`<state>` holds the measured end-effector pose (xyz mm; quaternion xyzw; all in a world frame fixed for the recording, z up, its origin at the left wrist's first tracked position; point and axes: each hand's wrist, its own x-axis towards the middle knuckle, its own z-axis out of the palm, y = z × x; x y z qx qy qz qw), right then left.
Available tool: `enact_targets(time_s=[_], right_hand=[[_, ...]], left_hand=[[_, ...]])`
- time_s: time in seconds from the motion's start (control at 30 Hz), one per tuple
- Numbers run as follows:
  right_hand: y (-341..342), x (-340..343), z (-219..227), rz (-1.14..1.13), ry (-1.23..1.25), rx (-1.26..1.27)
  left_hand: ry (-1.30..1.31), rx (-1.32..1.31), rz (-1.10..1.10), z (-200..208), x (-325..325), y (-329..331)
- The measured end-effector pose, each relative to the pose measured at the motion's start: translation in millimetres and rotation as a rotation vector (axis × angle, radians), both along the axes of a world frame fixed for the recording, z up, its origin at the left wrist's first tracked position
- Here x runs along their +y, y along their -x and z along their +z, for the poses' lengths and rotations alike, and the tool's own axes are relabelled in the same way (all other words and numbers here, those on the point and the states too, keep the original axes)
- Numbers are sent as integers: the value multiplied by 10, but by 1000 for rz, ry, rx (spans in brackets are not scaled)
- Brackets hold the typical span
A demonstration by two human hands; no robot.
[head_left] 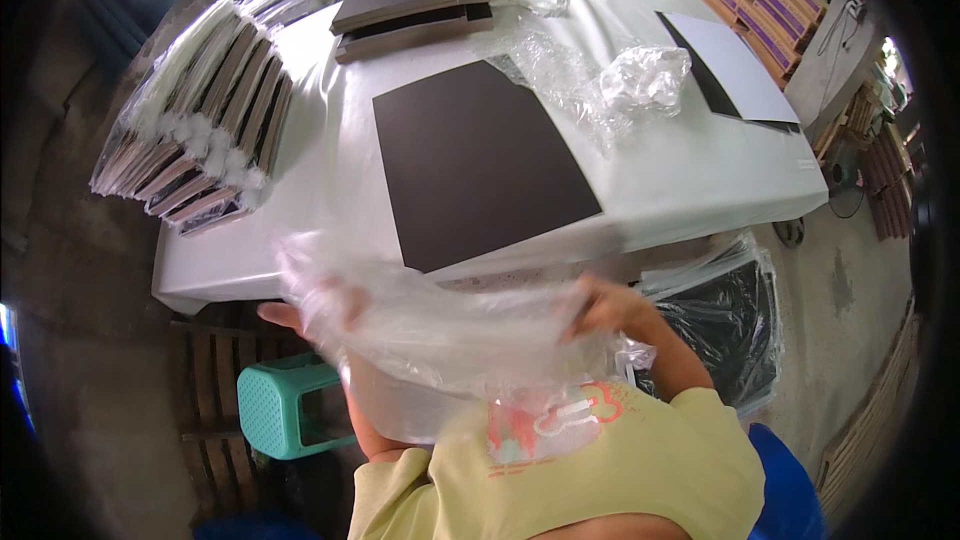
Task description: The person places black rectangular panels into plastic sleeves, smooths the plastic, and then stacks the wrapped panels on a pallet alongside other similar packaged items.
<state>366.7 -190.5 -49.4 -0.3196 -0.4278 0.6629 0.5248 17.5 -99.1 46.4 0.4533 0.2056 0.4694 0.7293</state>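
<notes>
A clear plastic bag (460, 325), blurred by motion, spreads between my two hands in front of my body, at the table's near edge. My right hand (605, 308) is closed on its right end. My left hand (335, 308) is at the other end, partly covered by the film; one finger sticks out to the left and the rest look curled around the plastic, though smeared. Just beyond the bag, a large dark flat board (480, 165) lies on the table, with neither hand on it.
The table (700, 180) has a pale cover. On it stand bagged boards (200, 120) at left, stacked dark boards (400, 0) at the back, crumpled film (645, 80) and a white sheet (735, 70). Below are a green stool (275, 410) and a plastic-wrapped black stack (715, 325).
</notes>
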Motion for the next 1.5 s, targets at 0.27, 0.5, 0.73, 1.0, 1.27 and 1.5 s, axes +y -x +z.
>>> enact_targets(time_s=[0.27, 0.5, 0.73, 1.0, 1.27, 1.5], right_hand=[[-725, 225, 87, -270, -195, 833], [-724, 340, 556, 65, -546, 1071], [-828, 324, 712, 103, -602, 1012], [-268, -26, 325, 334, 261, -292], [-432, 288, -37, -455, 280, -231], [-257, 947, -568, -921, 88, -1462]], left_hand=[[366, 151, 86, -362, -318, -267], [495, -274, -127, -1243, -632, -177], [547, 175, -372, -1426, -606, -451], [16, -825, 283, -572, 140, -143], [396, 230, 323, -1187, -244, 632], [24, 1114, 518, -1708, 30, 227]])
